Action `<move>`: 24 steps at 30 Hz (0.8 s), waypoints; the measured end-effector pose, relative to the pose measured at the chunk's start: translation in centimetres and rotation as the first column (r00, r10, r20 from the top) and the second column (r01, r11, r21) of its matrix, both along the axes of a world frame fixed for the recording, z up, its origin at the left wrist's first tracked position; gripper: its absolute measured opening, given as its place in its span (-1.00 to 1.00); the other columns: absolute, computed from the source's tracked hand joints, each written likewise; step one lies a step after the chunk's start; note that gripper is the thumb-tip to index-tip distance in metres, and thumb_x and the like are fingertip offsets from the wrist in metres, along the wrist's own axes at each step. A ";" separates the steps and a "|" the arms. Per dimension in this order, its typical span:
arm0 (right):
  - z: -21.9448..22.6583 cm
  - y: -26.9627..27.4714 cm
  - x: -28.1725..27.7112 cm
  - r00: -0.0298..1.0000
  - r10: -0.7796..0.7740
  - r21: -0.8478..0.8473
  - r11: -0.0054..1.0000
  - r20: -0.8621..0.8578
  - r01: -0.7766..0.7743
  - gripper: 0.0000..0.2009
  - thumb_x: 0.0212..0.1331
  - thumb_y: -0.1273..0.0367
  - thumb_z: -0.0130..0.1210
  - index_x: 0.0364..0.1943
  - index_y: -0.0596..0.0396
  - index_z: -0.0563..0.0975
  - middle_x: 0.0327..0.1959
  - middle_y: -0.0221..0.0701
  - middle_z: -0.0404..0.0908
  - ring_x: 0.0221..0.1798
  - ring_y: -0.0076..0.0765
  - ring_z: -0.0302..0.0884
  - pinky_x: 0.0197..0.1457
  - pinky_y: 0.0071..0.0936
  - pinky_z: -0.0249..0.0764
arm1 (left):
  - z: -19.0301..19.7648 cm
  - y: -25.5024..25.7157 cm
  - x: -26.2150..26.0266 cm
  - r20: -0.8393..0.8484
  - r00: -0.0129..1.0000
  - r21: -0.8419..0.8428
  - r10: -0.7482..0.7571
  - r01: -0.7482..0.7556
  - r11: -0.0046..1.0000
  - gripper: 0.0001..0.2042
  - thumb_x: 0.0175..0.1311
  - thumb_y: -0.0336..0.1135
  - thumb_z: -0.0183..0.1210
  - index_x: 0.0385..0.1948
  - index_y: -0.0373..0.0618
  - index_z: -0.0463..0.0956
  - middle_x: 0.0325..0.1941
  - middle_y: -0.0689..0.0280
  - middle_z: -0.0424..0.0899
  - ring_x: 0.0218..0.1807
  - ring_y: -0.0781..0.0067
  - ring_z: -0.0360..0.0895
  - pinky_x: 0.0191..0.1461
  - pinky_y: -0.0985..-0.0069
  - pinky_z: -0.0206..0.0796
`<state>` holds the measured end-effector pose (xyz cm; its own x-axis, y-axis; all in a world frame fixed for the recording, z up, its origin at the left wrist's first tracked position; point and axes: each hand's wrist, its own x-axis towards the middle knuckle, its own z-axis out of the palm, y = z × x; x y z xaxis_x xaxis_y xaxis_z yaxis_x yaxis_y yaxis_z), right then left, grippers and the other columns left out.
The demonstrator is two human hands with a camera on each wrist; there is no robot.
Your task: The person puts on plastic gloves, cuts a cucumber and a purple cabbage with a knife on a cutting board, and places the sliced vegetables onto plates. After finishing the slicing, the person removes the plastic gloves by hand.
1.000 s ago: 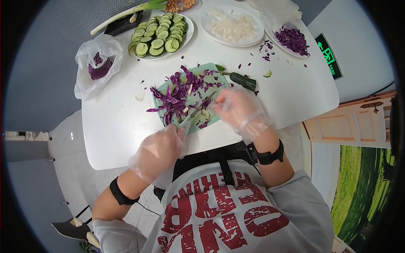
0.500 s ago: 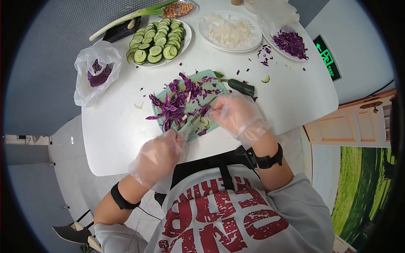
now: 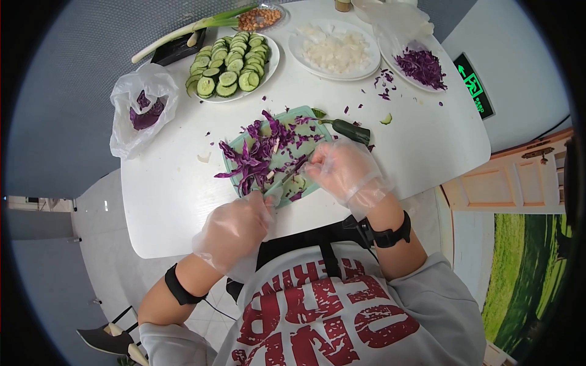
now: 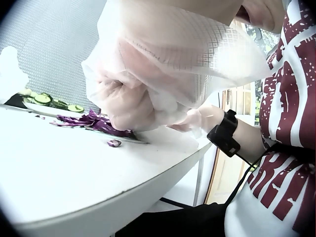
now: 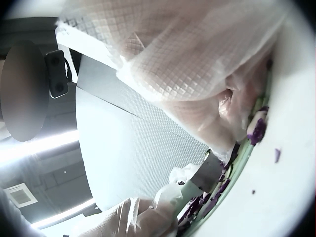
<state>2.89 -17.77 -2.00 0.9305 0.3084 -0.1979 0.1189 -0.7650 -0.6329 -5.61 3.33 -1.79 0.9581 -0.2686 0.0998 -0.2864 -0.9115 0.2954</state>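
In the head view my left hand (image 3: 235,226), in a clear plastic glove, grips a knife by its green handle (image 5: 186,193). The blade (image 5: 207,170) slants over a pale green cutting board (image 3: 292,157), its far end at the right fingers. My gloved right hand (image 3: 342,168) bends its fingers over purple cabbage at the board's right side, close by the blade; the fingertips are partly hidden. Shredded purple cabbage (image 3: 250,160) heaps on the board's left half and spills past its edge. A cucumber end piece (image 3: 351,130) lies just beyond the right hand.
Behind the board stand a plate of cucumber slices (image 3: 227,68), a plate of chopped white pieces (image 3: 336,52) and a plate of shredded cabbage (image 3: 421,68). A plastic bag (image 3: 131,131) with cabbage sits at left. A scallion (image 3: 177,41) and a dish of nuts (image 3: 259,18) lie farther back.
The head view has tilted slightly, so the table and its things sit lower in the picture. Both hands keep nearly the same place at the knife and board.
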 end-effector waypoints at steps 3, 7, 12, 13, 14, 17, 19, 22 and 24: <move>-0.2 0.2 -0.1 0.998 0.018 -0.016 1.000 0.065 -0.017 -0.74 0.11 0.15 0.26 -0.35 0.06 0.61 -0.49 -0.29 0.65 -0.38 -0.16 0.61 -0.24 -0.30 0.50 | 0.1 -0.4 0.2 -0.012 1.000 0.020 0.003 -0.003 1.000 -0.73 0.34 -0.25 0.09 -0.56 -0.17 0.42 -0.79 0.08 0.48 -0.72 0.02 0.50 -0.62 0.22 0.38; -0.1 0.4 0.0 1.000 -0.012 -0.019 1.000 0.019 0.013 -0.72 0.09 0.12 0.28 -0.35 0.04 0.61 -0.47 -0.28 0.65 -0.35 -0.12 0.60 -0.22 -0.28 0.49 | 0.6 -0.5 0.3 -0.064 0.998 0.078 0.019 -0.014 0.997 -0.72 0.35 -0.23 0.09 -0.56 -0.17 0.43 -0.78 0.09 0.49 -0.73 0.06 0.51 -0.62 0.23 0.40; -0.3 1.0 0.1 0.995 0.014 -0.104 0.995 0.099 -0.004 -0.70 0.06 0.11 0.30 -0.35 0.05 0.61 -0.42 -0.26 0.64 -0.32 -0.10 0.61 -0.18 -0.26 0.50 | 0.4 -0.2 -0.1 -0.068 0.998 0.086 0.012 -0.006 0.996 -0.72 0.35 -0.23 0.09 -0.56 -0.18 0.42 -0.79 0.09 0.49 -0.74 0.06 0.51 -0.65 0.23 0.39; -0.2 1.1 0.1 0.996 0.015 -0.117 0.993 0.088 -0.005 -0.69 0.05 0.10 0.31 -0.35 0.05 0.61 -0.42 -0.25 0.65 -0.31 -0.09 0.61 -0.17 -0.26 0.51 | 0.5 -0.1 -0.1 -0.084 0.996 0.101 0.019 -0.010 0.995 -0.72 0.35 -0.23 0.09 -0.56 -0.18 0.42 -0.79 0.09 0.49 -0.74 0.06 0.50 -0.66 0.23 0.39; 0.0 1.2 0.1 0.997 0.015 -0.130 0.991 0.077 -0.005 -0.68 0.05 0.10 0.32 -0.35 0.05 0.61 -0.41 -0.25 0.65 -0.30 -0.09 0.61 -0.15 -0.26 0.51 | 0.6 -0.1 -0.2 -0.084 0.996 0.102 0.019 -0.010 0.995 -0.72 0.35 -0.23 0.09 -0.56 -0.18 0.42 -0.79 0.09 0.49 -0.74 0.06 0.50 -0.66 0.23 0.39; 0.5 1.3 0.3 1.000 -0.004 -0.145 0.989 0.007 0.005 -0.68 0.05 0.10 0.32 -0.34 0.05 0.61 -0.41 -0.25 0.65 -0.28 -0.09 0.62 -0.15 -0.26 0.51 | 0.8 -0.1 -0.3 -0.105 0.994 0.063 0.040 -0.034 0.997 -0.70 0.35 -0.24 0.10 -0.59 -0.16 0.42 -0.80 0.06 0.46 -0.73 0.00 0.48 -0.62 0.19 0.35; 0.7 1.3 0.3 1.000 -0.001 -0.156 0.988 0.009 0.003 -0.68 0.06 0.10 0.31 -0.34 0.05 0.60 -0.41 -0.25 0.65 -0.28 -0.10 0.62 -0.15 -0.26 0.51 | 0.7 0.4 -0.5 -0.069 0.997 0.101 -0.025 0.031 0.994 -0.73 0.36 -0.23 0.08 -0.54 -0.18 0.42 -0.80 0.11 0.48 -0.75 0.06 0.50 -0.67 0.23 0.38; 0.6 1.4 0.2 1.000 -0.001 -0.179 0.984 0.029 0.006 -0.68 0.07 0.10 0.30 -0.33 0.05 0.60 -0.40 -0.25 0.66 -0.28 -0.10 0.63 -0.14 -0.26 0.52 | 0.8 0.4 -0.5 -0.090 0.996 0.112 -0.009 0.019 0.994 -0.72 0.36 -0.22 0.08 -0.54 -0.19 0.42 -0.79 0.11 0.48 -0.73 0.06 0.51 -0.64 0.23 0.40; 0.4 1.7 0.3 0.999 0.004 -0.191 0.982 0.044 0.005 -0.69 0.08 0.10 0.29 -0.33 0.04 0.60 -0.39 -0.25 0.66 -0.27 -0.10 0.63 -0.14 -0.26 0.52 | 1.0 -0.1 -0.2 -0.127 0.992 0.083 0.021 -0.011 0.996 -0.71 0.36 -0.22 0.08 -0.54 -0.19 0.43 -0.77 0.11 0.49 -0.72 0.07 0.51 -0.63 0.24 0.40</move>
